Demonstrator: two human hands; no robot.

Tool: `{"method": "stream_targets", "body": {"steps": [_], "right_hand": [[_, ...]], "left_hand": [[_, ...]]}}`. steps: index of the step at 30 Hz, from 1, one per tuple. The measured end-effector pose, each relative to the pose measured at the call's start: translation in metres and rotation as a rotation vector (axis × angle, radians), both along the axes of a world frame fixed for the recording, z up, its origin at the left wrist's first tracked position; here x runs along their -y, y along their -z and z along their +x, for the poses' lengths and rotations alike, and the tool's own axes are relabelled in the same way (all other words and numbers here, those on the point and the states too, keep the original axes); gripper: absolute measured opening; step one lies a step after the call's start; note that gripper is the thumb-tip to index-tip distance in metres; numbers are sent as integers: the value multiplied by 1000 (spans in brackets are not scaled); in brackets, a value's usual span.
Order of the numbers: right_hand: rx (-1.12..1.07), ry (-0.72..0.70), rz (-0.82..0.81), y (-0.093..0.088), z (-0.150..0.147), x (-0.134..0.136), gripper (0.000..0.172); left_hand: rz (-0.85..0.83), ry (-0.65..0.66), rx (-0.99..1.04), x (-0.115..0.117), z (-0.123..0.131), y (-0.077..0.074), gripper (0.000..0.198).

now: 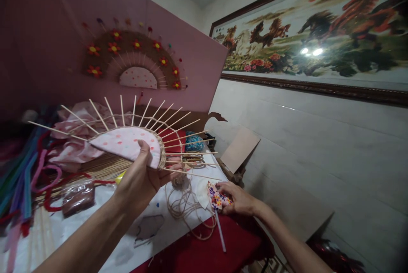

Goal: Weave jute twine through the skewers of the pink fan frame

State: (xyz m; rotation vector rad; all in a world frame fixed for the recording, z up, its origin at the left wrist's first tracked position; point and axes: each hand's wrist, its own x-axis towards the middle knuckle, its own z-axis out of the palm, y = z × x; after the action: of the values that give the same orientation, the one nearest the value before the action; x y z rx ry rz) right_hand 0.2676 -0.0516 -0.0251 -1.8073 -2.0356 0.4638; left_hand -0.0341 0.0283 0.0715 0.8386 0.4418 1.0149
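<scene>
1. We are gripping the fan frame (127,143) in our left hand (140,179), thumb pressed on its dotted half-disc, holding it raised with the skewers fanning outward.
2. Our right hand (237,200), down-right of the fan frame, is closing around a flower-print item (218,200) with a white stick; we cannot tell what it is.
3. Twine (188,209) is lying in loose loops under the fan frame on the table (95,222).
4. Judging the step: we are weaving a band at the skewer bases. More winding calls for taut twine and a steady frame.
5. Behind the fan frame, a cardboard box (191,118) is holding blue yarn (194,143) and something red.
6. Down-left of the fan frame, a clear bag (78,198) is holding brown material.
</scene>
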Motion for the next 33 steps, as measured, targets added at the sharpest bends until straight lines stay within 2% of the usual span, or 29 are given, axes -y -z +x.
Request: {"method": "stream_targets", "body": {"steps": [7,13,19,24,28,33], "right_hand": [[55,39,-69,-12,2,-2,29],[41,-16,-242,-18,10,-15,31],[-18,-34,-340,-22,13,-18,31],[-77,-67,-370,-26,8,-21,34],[-145,-103,-387,-29,2,-22,36],[-236,-88,-290,-31,0,-7,33]], "left_hand": [[-13,-9,-22,-3,-1,0,30],[-9,26,26,-9,-1,5,28],[-34,25,25,-7,-1,2,36],[-47,52,36,-6,0,1,41],[-34,42,32,-6,0,3,36],[-10,7,45,-5,-3,2,28]]}}
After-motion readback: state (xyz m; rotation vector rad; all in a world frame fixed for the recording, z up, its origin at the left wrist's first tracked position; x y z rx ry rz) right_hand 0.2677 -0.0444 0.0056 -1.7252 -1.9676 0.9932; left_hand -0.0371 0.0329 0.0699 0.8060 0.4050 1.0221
